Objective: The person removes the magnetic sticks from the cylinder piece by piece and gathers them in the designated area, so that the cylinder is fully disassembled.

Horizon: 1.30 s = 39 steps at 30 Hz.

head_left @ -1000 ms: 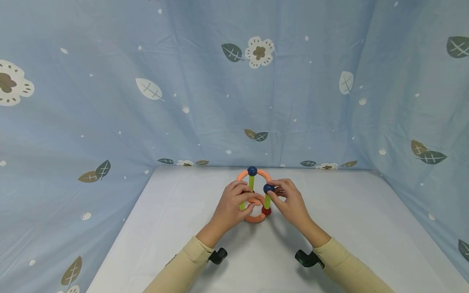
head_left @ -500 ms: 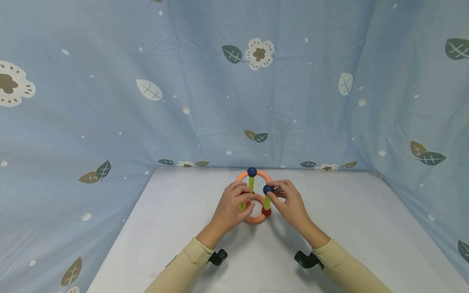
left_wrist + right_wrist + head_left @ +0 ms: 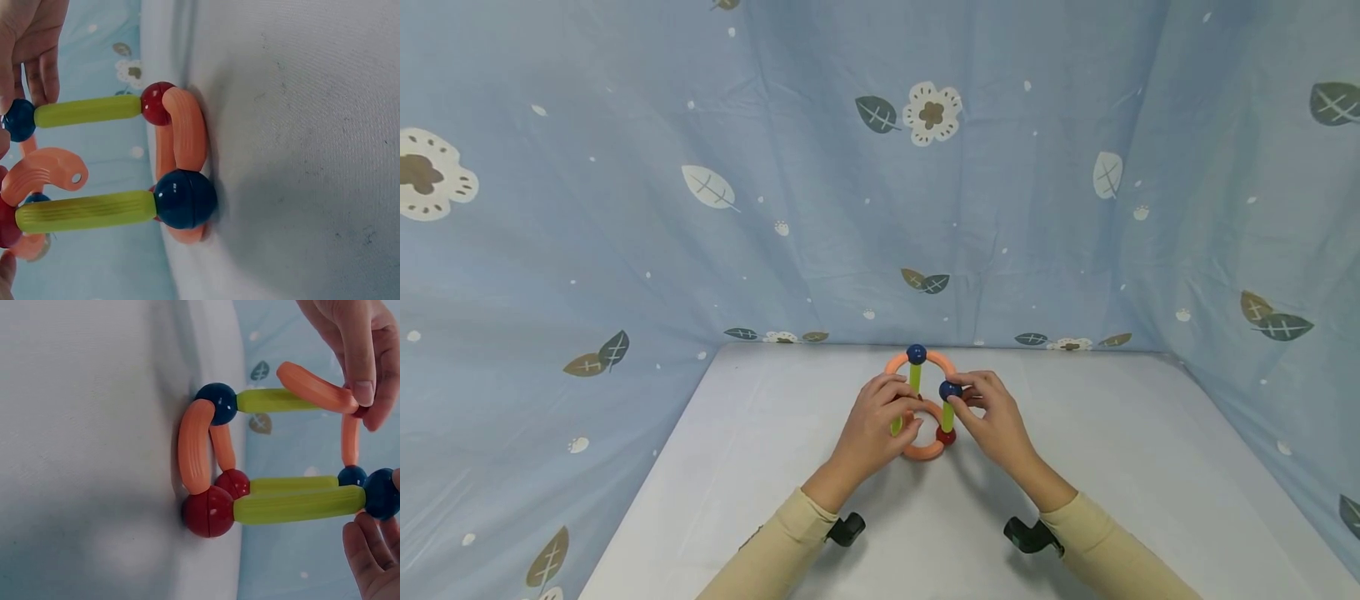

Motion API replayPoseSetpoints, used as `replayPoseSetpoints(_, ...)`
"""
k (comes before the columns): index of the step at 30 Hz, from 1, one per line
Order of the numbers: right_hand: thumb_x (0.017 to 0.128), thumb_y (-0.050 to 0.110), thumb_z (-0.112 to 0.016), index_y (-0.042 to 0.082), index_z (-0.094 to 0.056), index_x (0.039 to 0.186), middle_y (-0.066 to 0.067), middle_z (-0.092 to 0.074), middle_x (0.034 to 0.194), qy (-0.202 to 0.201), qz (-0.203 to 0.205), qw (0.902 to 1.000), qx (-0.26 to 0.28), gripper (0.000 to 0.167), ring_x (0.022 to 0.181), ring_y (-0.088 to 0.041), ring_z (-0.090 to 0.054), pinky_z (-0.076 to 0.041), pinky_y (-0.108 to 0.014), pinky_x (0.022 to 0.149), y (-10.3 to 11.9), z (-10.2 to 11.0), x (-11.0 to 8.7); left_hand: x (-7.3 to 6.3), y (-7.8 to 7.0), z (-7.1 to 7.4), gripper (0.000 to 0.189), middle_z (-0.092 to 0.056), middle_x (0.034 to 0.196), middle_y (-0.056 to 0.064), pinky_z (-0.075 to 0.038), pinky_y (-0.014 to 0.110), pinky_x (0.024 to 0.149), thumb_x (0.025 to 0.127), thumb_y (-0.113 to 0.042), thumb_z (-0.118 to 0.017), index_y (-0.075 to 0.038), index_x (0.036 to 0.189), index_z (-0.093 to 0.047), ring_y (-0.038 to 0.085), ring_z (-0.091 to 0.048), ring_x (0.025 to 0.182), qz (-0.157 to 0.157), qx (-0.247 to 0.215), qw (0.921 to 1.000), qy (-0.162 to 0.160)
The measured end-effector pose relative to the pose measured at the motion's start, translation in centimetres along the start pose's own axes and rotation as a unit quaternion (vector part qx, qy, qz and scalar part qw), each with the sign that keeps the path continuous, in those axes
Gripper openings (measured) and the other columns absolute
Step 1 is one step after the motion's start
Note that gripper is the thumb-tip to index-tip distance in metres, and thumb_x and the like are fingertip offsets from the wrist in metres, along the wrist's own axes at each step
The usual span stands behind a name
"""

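Note:
A frame of magnetic sticks and balls stands upright between the hands. Its lower ring joins curved orange sticks [image 3: 195,447] with a red ball [image 3: 209,512] and a blue ball [image 3: 185,199], among others. Yellow-green rods [image 3: 87,211] rise from it. My left hand [image 3: 874,421] pinches a red ball [image 3: 7,225] atop the left rod; its fingers partly hide it. From that ball an upper curved orange stick [image 3: 44,167] reaches out with one end free. My right hand [image 3: 996,417] pinches the blue ball [image 3: 951,391] atop the front right rod. Another blue ball [image 3: 916,355] tops the rear rod.
The frame stands on a white-covered table [image 3: 760,433] near its far edge. A blue patterned curtain [image 3: 820,208] hangs behind it. Black wrist cameras [image 3: 1030,535] sit under both sleeves.
My left fingers have shifted slightly, and the lower orange ring shows more plainly between the hands. My right hand keeps its hold on the blue ball. The head view has tilted a little upward.

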State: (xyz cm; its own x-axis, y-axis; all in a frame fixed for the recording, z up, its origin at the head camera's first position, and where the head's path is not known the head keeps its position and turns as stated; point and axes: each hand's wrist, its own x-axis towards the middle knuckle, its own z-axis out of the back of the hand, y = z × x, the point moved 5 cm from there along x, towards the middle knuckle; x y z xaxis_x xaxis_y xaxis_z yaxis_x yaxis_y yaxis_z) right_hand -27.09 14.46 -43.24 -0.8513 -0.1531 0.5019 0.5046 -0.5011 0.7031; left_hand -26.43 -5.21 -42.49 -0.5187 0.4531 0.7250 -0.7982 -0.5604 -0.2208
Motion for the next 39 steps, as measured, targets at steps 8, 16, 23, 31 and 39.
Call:
replayPoseSetpoints(8,0.094,0.010,-0.074,0.009,-0.058,0.139,-0.012,-0.057,0.120,-0.005,0.003,0.9998,-0.018,0.048,0.096,-0.022,-0.067,-0.060,-0.040,0.084,-0.2,-0.2,-0.4,-0.2,0.1,-0.3,0.015,-0.068,0.106,0.002,-0.042,0.044,0.110,0.084,-0.009,-0.078,-0.013,0.098,-0.077,0.031,-0.059,0.118,-0.018,-0.011,0.9997,-0.012)
replayPoseSetpoints(16,0.094,0.008,-0.074,0.009,-0.051,0.146,-0.012,-0.057,0.120,0.001,-0.027,0.9996,-0.001,0.057,0.096,-0.025,-0.066,-0.059,-0.043,0.086,-0.8,-0.4,-0.8,-0.4,0.1,0.0,0.015,-0.068,0.113,0.007,-0.041,0.047,0.111,0.086,-0.009,-0.076,-0.011,0.101,-0.076,0.030,-0.056,0.123,-0.016,-0.013,0.9996,-0.020)
replayPoseSetpoints(23,0.092,0.005,-0.075,0.003,-0.048,0.147,-0.015,-0.058,0.120,0.007,-0.047,0.9989,0.005,0.062,0.098,-0.027,-0.066,-0.059,-0.045,0.086,-1.9,-0.7,-1.7,-1.0,0.8,0.7,0.032,-0.059,0.134,0.010,-0.042,0.050,0.109,0.090,-0.017,-0.072,-0.008,0.121,-0.070,0.029,-0.051,0.131,0.030,-0.022,0.9985,-0.040)
replayPoseSetpoints(31,0.092,0.006,-0.075,0.003,-0.047,0.146,-0.014,-0.059,0.119,0.012,-0.070,0.9975,-0.003,0.061,0.099,-0.024,-0.066,-0.059,-0.045,0.086,-3.2,-1.1,-2.8,-2.0,2.1,0.9,0.059,-0.045,0.150,0.011,-0.043,0.051,0.109,0.096,-0.026,-0.064,-0.004,0.148,-0.047,0.029,-0.044,0.137,0.108,-0.048,0.9922,-0.039)
replayPoseSetpoints(39,0.092,0.007,-0.075,0.002,-0.050,0.143,-0.016,-0.061,0.120,0.025,-0.083,0.9959,-0.026,0.058,0.101,-0.028,-0.066,-0.058,-0.045,0.086,-4.2,-1.6,-3.8,-4.0,3.6,0.4,0.064,-0.044,0.151,0.009,-0.039,0.051,0.113,0.096,-0.027,-0.065,-0.005,0.151,-0.041,0.026,-0.043,0.139,0.168,-0.065,0.9829,-0.037)
